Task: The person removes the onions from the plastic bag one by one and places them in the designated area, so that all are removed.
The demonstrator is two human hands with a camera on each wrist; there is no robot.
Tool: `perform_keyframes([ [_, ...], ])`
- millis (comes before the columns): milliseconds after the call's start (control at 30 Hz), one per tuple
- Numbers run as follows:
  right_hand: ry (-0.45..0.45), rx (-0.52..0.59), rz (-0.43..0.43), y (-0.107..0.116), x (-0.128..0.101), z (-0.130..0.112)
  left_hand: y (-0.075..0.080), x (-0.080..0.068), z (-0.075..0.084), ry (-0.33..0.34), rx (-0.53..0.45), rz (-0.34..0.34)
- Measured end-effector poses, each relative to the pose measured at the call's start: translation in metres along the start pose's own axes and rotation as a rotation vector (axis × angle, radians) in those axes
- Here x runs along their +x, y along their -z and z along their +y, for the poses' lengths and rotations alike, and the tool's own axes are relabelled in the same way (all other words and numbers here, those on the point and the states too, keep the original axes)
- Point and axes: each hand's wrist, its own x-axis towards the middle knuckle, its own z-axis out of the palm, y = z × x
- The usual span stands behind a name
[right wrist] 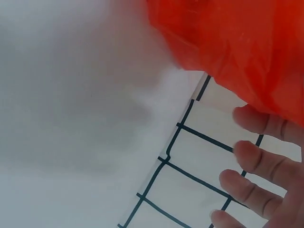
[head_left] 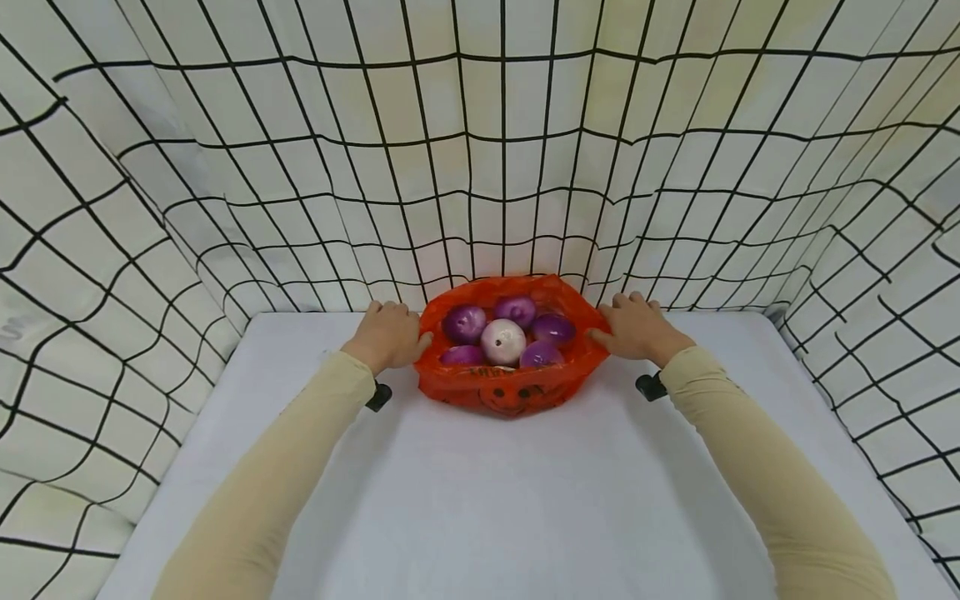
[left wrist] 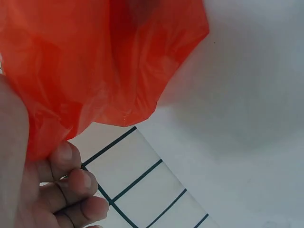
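Note:
An orange plastic bag (head_left: 510, 387) with a black pumpkin face stands open at the far middle of the white table (head_left: 480, 500). Inside it lie several purple balls (head_left: 465, 322) and one white ball (head_left: 502, 340). My left hand (head_left: 386, 335) is at the bag's left rim. In the left wrist view its fingers (left wrist: 71, 183) are curled and the orange bag (left wrist: 95, 61) is pinched between thumb and forefinger. My right hand (head_left: 637, 327) rests at the right rim, thumb touching it. In the right wrist view its fingers (right wrist: 256, 159) are spread and nearly straight under the orange bag (right wrist: 237, 42).
A white cloth with a black grid (head_left: 480, 167) hangs behind the table and down both sides, close behind the bag. The table's near half is bare white surface. Small black camera mounts (head_left: 378, 396) sit at both wrists.

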Motion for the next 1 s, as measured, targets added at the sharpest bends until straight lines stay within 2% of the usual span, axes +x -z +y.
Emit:
perform_keyframes([
  [233,0.039,-0.057,0.030,0.002,-0.003,0.006,-0.002,0.000,-0.007,-0.003,0.070,0.013],
  [500,0.062,-0.069,0.052,-0.005,-0.007,0.012,-0.007,-0.001,-0.012,-0.024,0.053,0.062],
  [1000,0.095,-0.069,0.076,-0.009,-0.026,0.010,-0.015,-0.028,-0.021,-0.050,0.006,0.162],
])
